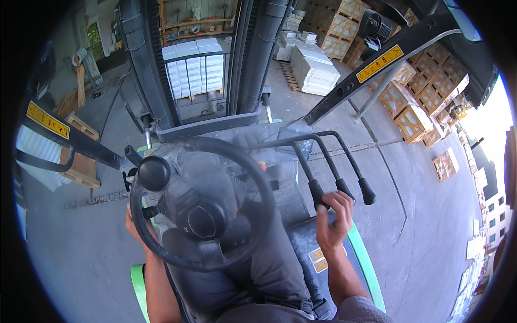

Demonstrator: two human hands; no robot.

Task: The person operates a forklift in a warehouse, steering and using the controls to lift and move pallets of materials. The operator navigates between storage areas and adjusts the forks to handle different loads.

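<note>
I sit in a forklift behind a black steering wheel [267, 215] with a round spinner knob [154, 173]. At the wheel's left rim is my left hand [132, 225], curled against it; its fingers are mostly hidden. Three black control levers rise on the right. My right hand [336, 215] has its fingers closed over the middle lever [343, 187], with the thumb beside the knob of the left lever [316, 192]. The right lever [367, 191] stands apart from the hand.
Ahead, between the mast uprights [257, 59], a stack of white packages [194, 67] stands on a pallet. Wrapped white stacks [315, 67] and wooden crates [412, 116] line the right side. At left are a pallet [81, 167] and a white wrapped load [40, 151].
</note>
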